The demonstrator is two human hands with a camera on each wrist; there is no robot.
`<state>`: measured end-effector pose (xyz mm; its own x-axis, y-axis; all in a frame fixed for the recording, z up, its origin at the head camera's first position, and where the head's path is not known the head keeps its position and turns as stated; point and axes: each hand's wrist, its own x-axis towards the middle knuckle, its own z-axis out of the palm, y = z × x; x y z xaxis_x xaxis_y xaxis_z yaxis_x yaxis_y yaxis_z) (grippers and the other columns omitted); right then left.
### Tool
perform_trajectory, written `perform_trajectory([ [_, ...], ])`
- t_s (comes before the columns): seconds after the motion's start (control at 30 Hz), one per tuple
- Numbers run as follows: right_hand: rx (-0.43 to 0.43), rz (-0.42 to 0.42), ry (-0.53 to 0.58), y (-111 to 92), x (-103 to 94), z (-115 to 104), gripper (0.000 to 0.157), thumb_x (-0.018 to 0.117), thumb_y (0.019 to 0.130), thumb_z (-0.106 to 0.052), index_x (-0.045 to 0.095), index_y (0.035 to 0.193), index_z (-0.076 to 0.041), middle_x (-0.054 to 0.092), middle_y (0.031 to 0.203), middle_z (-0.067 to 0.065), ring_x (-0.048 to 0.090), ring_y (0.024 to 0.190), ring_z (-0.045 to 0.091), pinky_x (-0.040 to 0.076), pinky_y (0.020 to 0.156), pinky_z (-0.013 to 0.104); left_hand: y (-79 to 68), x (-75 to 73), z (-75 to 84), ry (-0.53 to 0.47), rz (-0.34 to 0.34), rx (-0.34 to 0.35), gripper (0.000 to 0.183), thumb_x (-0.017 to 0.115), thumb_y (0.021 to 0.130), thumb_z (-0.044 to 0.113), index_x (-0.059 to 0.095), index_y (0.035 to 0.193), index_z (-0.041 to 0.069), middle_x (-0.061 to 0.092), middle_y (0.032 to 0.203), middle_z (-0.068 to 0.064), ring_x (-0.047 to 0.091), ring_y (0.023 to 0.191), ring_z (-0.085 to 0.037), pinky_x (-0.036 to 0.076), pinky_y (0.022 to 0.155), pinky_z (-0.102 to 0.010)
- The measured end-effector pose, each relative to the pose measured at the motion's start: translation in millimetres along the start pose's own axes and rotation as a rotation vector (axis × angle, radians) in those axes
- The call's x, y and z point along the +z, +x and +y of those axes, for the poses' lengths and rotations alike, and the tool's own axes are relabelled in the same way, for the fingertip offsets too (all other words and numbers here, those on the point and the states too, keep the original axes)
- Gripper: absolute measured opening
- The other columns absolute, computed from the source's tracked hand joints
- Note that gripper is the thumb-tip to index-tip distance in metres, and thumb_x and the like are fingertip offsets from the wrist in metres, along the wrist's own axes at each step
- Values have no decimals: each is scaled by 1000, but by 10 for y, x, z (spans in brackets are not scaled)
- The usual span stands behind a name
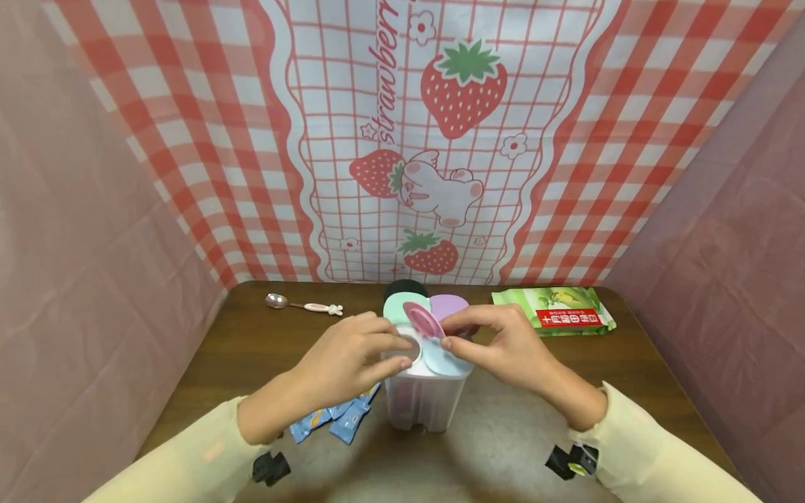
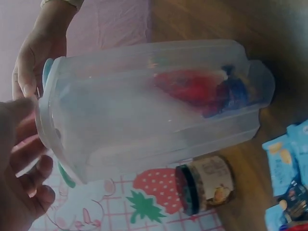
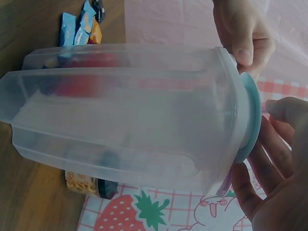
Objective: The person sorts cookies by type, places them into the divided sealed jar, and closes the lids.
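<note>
A tall clear storage container stands upright, its white top carrying round flap lids in mint, purple and light blue. My right hand pinches the raised pink flap lid between thumb and fingers. Beside the uncovered round opening, my left hand rests its loosely bent fingers at the container's top edge. Through the clear wall in the left wrist view, red and dark blue packets show at the container's bottom. The right wrist view shows the mint lid close to my right fingers.
Several blue snack packets lie left of the container. Behind it stands a dark-lidded jar. A spoon with a rabbit-shaped handle lies at the back left, a green wipes pack at the back right. A strawberry-print cloth hangs behind.
</note>
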<state>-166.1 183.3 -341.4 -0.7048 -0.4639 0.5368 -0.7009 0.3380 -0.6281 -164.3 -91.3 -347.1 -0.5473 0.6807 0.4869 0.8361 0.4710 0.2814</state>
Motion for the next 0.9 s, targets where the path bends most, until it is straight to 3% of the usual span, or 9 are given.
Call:
perform_trajectory([
  [0.2,6,4,1,5,5,-1,21,84,84,-8,81,102,-19,78,92,-10,72,80,7,59,71,27,-89,-101,-181,-241,135,-72,13,74,96,20,79,107,17,73,103,10,64,88,-3,54,71,-25],
  [0.33,7,5,-1,9,5,-6,22,84,84,-8,81,102,-19,77,92,-11,71,79,7,59,70,27,-173,-184,-379,-275,171,-211,12,73,97,18,78,108,21,73,98,12,62,75,-8,52,64,-25],
  [0.43,1,6,-3,10,6,-8,22,84,83,-7,81,102,-18,77,92,-10,71,79,7,59,70,28,-270,-195,-544,-261,131,-368,14,73,97,21,77,110,24,72,97,13,61,72,-13,51,62,-26],
  [0.57,5,4,-3,8,4,-8,23,84,83,-6,81,102,-18,78,92,-10,71,79,7,59,69,29,-409,-128,-769,-248,52,-513,21,74,95,22,75,116,18,74,104,4,65,78,-16,53,66,-27],
  [0.73,17,-3,0,11,0,-7,23,84,83,-7,81,103,-18,78,93,-10,71,79,7,60,70,29,-594,39,-1066,-227,-28,-569,28,76,92,20,73,119,9,74,112,-6,68,87,-16,56,74,-30],
  [0.9,18,-3,-6,16,1,-15,22,84,83,-7,81,103,-18,78,93,-10,71,79,7,59,70,28,-794,197,-1297,-165,-113,-589,32,77,91,21,72,119,5,73,111,-12,68,95,-27,57,84,-45],
])
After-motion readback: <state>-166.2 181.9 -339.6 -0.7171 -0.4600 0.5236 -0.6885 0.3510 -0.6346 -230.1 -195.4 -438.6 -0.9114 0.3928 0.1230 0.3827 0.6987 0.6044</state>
